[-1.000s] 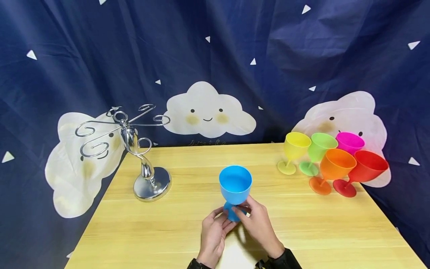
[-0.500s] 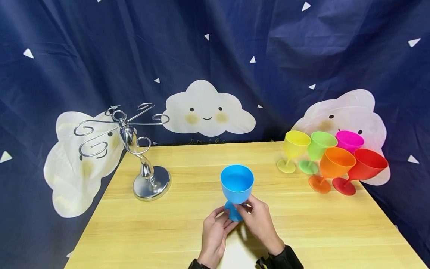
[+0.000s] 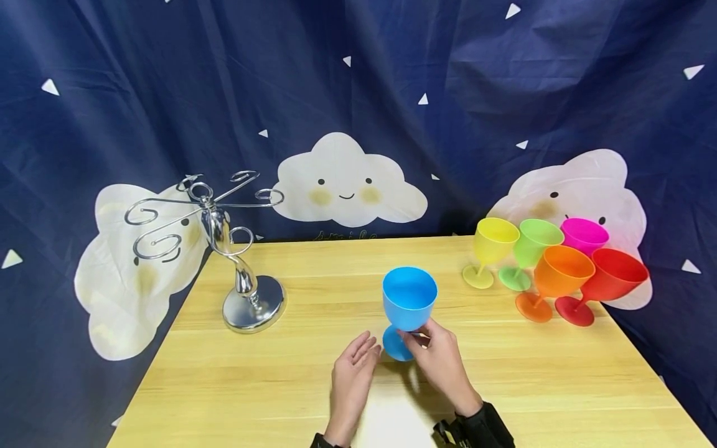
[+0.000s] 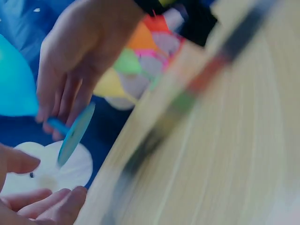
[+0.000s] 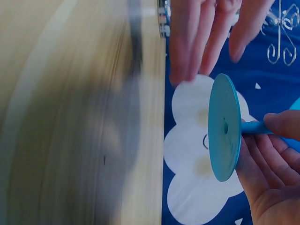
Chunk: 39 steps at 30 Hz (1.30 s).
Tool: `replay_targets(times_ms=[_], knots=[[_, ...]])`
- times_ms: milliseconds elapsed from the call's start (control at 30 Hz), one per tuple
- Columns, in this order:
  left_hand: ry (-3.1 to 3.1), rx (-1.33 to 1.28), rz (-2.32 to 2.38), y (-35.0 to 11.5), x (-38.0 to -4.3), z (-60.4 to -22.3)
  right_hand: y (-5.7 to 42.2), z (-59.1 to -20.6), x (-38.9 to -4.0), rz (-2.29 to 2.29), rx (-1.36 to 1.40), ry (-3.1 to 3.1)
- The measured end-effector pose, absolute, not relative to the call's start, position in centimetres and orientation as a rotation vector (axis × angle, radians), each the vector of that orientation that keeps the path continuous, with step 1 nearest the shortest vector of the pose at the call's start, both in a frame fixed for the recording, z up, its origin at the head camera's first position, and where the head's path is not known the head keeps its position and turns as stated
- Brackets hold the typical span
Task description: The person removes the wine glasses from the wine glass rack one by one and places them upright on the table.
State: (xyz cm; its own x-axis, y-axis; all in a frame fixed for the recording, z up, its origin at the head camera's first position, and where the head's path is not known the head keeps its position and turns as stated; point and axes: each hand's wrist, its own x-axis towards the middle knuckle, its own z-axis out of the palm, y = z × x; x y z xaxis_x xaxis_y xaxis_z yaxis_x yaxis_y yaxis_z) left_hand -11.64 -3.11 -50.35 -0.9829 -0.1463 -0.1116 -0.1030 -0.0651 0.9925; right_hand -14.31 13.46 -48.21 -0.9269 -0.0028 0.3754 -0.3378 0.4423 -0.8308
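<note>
A blue plastic goblet (image 3: pixel 410 298) stands out near the middle of the head view, bowl upward and raised off the table. My right hand (image 3: pixel 439 358) pinches its stem between thumb and fingers, as the right wrist view shows at the stem (image 5: pixel 255 127). The underside of its round foot (image 5: pixel 224 129) faces that camera. Just left of the foot is my left hand (image 3: pixel 353 373), fingers extended and apart from the goblet. In the left wrist view the left fingers (image 4: pixel 61 206) lie below the foot with a gap between.
A chrome rack (image 3: pixel 246 274) with curled wire arms stands at the left of the wooden table (image 3: pixel 280 386). Grouped at the right are yellow (image 3: pixel 495 239), green (image 3: pixel 534 242), magenta (image 3: pixel 584 235), orange (image 3: pixel 562 270) and red (image 3: pixel 613 277) goblets. A dark blue cloud-print curtain (image 3: pixel 381 37) hangs behind.
The left hand has let go of the goblet's foot and drawn slightly back. Held by the right hand, the goblet has shifted a little right and away from the body.
</note>
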Motion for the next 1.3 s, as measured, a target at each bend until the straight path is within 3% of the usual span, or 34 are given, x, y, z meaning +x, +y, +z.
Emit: replay_targets(times_ms=[300, 433, 1300], knots=[[-2.641, 0.02, -1.147, -5.4, -11.7, -49.5, 15.9, -48.8, -15.0, 1.428, 0.16, -2.44], [-2.686, -0.04, -0.897, -6.1, -11.5, -49.2, 17.1, -49.2, -15.1, 1.358, 0.093, -2.506], [-2.764, -0.037, -0.996, -6.3, -11.0, -49.5, 25.8, -49.9, -18.7, 1.405, -0.238, -2.657]])
